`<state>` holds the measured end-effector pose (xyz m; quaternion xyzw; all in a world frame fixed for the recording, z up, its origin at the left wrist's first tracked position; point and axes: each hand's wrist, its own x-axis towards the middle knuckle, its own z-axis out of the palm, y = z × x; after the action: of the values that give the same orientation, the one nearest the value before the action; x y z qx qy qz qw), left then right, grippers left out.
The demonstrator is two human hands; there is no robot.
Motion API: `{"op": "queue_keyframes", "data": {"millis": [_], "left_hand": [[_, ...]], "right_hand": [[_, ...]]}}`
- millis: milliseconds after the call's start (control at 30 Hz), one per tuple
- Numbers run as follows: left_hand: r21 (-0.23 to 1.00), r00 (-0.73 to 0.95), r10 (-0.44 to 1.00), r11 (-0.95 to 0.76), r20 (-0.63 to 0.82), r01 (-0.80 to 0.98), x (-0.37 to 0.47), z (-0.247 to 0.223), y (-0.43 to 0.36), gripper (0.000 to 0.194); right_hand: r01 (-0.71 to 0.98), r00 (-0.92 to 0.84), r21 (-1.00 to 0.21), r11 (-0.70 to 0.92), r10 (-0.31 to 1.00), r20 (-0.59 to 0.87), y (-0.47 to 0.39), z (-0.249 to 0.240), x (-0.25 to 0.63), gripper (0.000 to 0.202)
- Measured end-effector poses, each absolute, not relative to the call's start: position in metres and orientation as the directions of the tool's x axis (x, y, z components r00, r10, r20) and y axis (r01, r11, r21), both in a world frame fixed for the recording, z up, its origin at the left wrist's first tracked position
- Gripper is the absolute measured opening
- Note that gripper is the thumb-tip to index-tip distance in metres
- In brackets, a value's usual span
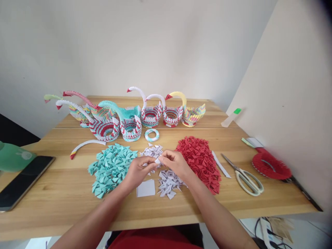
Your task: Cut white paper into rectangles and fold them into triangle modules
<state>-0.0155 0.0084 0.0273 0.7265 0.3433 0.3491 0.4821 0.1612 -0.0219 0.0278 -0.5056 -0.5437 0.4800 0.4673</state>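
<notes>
Between the teal pile and the red pile on the wooden table, the person's left hand and right hand meet, both pinching one small white paper piece, whose exact folds seem too small to make out. White folded pieces lie just beneath the right hand, beside some paper squares. Paper swans stand farther back, near a ring.

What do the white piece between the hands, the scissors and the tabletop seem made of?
White piece: probably matte paper; it looks thin and shineless. Scissors: blades likely metal, being slim and grey; pale, smooth handles suggest plastic. Tabletop: wood or wood-look laminate, satin-looking, with visible grain.
</notes>
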Motion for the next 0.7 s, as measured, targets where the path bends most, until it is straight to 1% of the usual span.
{"op": "queue_keyframes", "data": {"millis": [133,267,367,400,433,467,500,533,567,600,633,700], "left_hand": [[0.947,0.521,0.842,-0.267,0.139,0.179,-0.015,0.024,0.009,0.023],[0.977,0.532,0.844,-0.166,0.070,0.134,-0.014,0.021,0.011,0.022],[0.994,0.568,0.823,-0.077,0.019,0.080,-0.013,0.017,0.011,0.023],[0.994,0.574,0.818,-0.075,0.016,0.080,-0.013,0.016,0.011,0.023],[0.989,0.563,0.825,-0.109,0.035,0.098,-0.013,0.015,0.011,0.023],[0.973,0.531,0.842,-0.187,0.090,0.132,-0.013,0.014,0.010,0.022],[0.935,0.484,0.855,-0.306,0.187,0.178,-0.013,0.014,0.010,0.020],[0.866,0.436,0.843,-0.444,0.315,0.232,-0.014,0.013,0.009,0.017],[0.765,0.402,0.795,-0.579,0.454,0.281,-0.014,0.013,0.009,0.015],[0.649,0.391,0.718,-0.693,0.576,0.315,-0.014,0.013,0.008,0.012],[0.537,0.402,0.630,-0.777,0.665,0.329,-0.014,0.014,0.008,0.011],[0.380,0.446,0.494,-0.867,0.746,0.324,-0.014,0.016,0.007,0.010]], "right_hand": [[0.168,-0.045,-0.983,0.069,0.997,0.062,-0.021,0.027,0.161,0.026],[0.238,-0.049,-0.966,0.099,0.995,0.089,-0.022,0.026,0.160,0.025],[0.246,-0.046,-0.964,0.105,0.994,0.097,-0.023,0.027,0.159,0.025],[0.238,-0.038,-0.966,0.098,0.995,0.091,-0.023,0.027,0.159,0.026],[0.221,-0.025,-0.972,0.081,0.997,0.077,-0.023,0.027,0.160,0.027],[0.192,-0.009,-0.980,0.056,0.998,0.055,-0.023,0.028,0.160,0.027],[0.153,0.007,-0.988,0.028,1.000,0.030,-0.022,0.028,0.160,0.028],[0.108,0.020,-0.994,0.002,1.000,0.004,-0.022,0.028,0.161,0.029],[0.062,0.027,-0.998,-0.021,0.999,-0.019,-0.022,0.028,0.161,0.030],[0.021,0.029,-0.999,-0.036,0.999,-0.035,-0.021,0.027,0.161,0.031],[-0.014,0.027,-0.999,-0.045,0.999,-0.045,-0.021,0.027,0.161,0.032],[-0.061,0.005,-0.996,-0.059,0.998,-0.060,-0.021,0.025,0.161,0.033]]}}
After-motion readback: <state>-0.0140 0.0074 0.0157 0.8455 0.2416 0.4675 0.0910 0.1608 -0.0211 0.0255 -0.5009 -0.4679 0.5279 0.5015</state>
